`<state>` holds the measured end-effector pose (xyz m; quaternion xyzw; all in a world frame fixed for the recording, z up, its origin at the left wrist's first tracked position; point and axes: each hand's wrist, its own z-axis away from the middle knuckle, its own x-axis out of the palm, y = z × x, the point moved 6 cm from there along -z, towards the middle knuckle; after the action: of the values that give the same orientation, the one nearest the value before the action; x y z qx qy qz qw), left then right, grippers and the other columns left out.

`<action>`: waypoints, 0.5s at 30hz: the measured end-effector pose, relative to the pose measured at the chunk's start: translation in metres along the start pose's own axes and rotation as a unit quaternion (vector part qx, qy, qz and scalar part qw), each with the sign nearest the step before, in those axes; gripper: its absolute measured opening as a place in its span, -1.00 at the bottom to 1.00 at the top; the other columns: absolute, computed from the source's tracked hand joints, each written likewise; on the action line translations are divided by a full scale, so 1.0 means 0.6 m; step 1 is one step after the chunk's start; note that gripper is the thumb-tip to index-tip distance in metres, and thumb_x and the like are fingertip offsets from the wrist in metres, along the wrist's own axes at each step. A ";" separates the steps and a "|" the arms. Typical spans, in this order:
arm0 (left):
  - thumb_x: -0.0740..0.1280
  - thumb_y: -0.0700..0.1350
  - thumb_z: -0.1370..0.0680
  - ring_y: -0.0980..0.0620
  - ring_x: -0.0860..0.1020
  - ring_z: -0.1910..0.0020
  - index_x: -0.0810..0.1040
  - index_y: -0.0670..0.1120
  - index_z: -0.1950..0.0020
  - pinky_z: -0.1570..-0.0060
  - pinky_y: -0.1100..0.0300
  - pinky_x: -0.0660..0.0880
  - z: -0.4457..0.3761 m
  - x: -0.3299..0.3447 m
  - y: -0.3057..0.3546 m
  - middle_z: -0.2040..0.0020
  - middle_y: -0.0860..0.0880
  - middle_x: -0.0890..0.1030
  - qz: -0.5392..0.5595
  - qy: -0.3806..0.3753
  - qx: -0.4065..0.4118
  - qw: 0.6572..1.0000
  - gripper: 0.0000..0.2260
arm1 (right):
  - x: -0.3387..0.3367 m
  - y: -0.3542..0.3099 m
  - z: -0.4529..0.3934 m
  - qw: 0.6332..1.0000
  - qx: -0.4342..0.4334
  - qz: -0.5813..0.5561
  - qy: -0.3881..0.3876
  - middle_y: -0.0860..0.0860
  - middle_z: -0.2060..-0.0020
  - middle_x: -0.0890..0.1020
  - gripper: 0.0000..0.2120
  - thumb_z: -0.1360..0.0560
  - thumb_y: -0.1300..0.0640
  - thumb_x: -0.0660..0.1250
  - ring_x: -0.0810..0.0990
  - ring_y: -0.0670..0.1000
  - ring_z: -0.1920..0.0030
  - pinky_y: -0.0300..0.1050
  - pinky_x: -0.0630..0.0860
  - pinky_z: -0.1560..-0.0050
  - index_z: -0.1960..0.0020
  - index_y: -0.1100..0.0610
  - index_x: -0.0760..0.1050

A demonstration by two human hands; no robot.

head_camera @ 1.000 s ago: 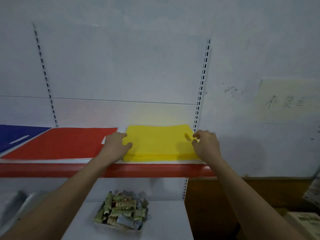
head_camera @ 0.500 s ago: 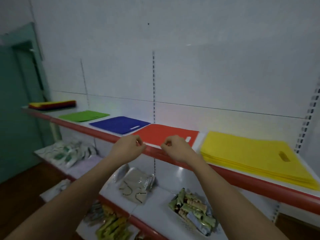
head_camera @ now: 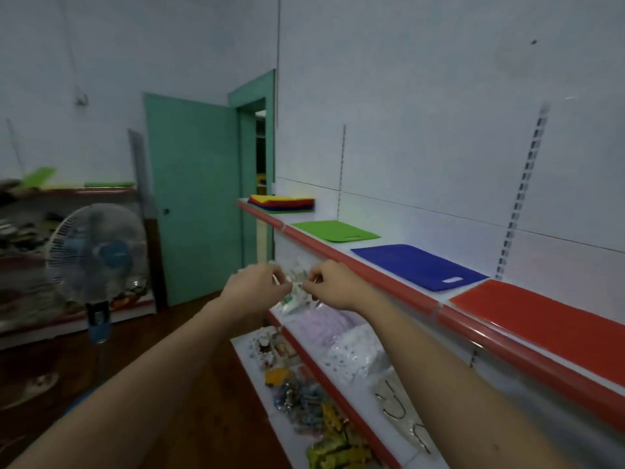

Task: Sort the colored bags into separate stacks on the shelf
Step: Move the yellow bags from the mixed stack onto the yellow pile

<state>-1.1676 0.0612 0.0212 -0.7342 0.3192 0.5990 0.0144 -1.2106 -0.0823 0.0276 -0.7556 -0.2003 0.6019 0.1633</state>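
Hands, left hand (head_camera: 257, 286) and right hand (head_camera: 333, 286), are hanging curled and empty; reaching toward the mixed stack (head_camera: 282, 203) at 12 o'clock, peeling 1 bag cleanly, seems wise.

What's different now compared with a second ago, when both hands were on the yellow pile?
Both hands let go of the yellow pile and drew back off the shelf. The left hand and right hand now hang close together, fingers curled, holding no bag. The view swung left. The red bags, blue bags and green bags lie unchanged.

Three bag stacks (head_camera: 419, 265) in row on shelf (head_camera: 372, 270) — mixed pile (head_camera: 282, 203) at far end.
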 end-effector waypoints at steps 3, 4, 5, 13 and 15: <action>0.29 0.16 -0.53 0.04 0.56 0.08 0.58 0.08 0.00 0.02 0.08 0.55 -0.029 -0.047 -0.102 0.04 0.06 0.62 -0.004 0.011 -0.028 1.000 -0.80 | 0.045 -0.070 -0.091 0.999 -0.036 -0.005 -0.007 0.05 0.20 0.68 -0.81 -0.56 0.07 0.30 0.62 0.03 0.18 -0.13 0.49 0.24 0.15 0.14 0.59; 0.30 0.15 -0.53 0.06 0.56 0.09 0.57 0.07 0.00 0.04 0.09 0.54 -0.040 -0.062 -0.133 0.05 0.07 0.61 -0.008 0.016 -0.035 0.999 -0.81 | 0.061 -0.092 -0.119 0.999 -0.045 -0.006 -0.008 0.06 0.19 0.68 -0.80 -0.57 0.07 0.30 0.62 0.03 0.17 -0.13 0.48 0.23 0.14 0.15 0.59; 0.30 0.15 -0.54 0.06 0.56 0.10 0.57 0.07 0.00 0.07 0.11 0.53 -0.052 -0.078 -0.162 0.06 0.07 0.61 -0.015 0.023 -0.042 0.999 -0.81 | 0.076 -0.111 -0.147 0.999 -0.053 -0.010 -0.009 0.06 0.18 0.67 -0.79 -0.57 0.07 0.29 0.61 0.03 0.15 -0.10 0.49 0.20 0.12 0.18 0.59; 0.32 0.14 -0.52 0.01 0.59 0.06 0.56 0.05 0.00 -0.02 0.01 0.58 -0.177 -0.108 -0.353 0.03 0.03 0.62 -0.038 0.033 -0.092 0.995 -0.80 | 0.212 -0.185 -0.354 0.993 -0.106 0.037 -0.040 0.05 0.11 0.62 -0.86 -0.57 0.05 0.28 0.60 0.07 0.08 0.01 0.58 0.03 0.10 0.08 0.55; 0.32 0.14 -0.52 0.01 0.59 0.06 0.58 0.04 -0.01 -0.02 0.01 0.58 -0.215 -0.096 -0.393 0.03 0.04 0.62 -0.040 0.025 -0.097 0.994 -0.79 | 0.242 -0.181 -0.408 0.993 -0.102 0.037 -0.055 0.07 0.04 0.64 -0.84 -0.57 0.05 0.29 0.60 0.07 0.04 0.06 0.59 -0.04 0.02 0.11 0.59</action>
<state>-0.9453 0.2226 0.0233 -0.7589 0.2304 0.6077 -0.0414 -0.9551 0.0825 0.0125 -0.7410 -0.2412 0.6246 0.0513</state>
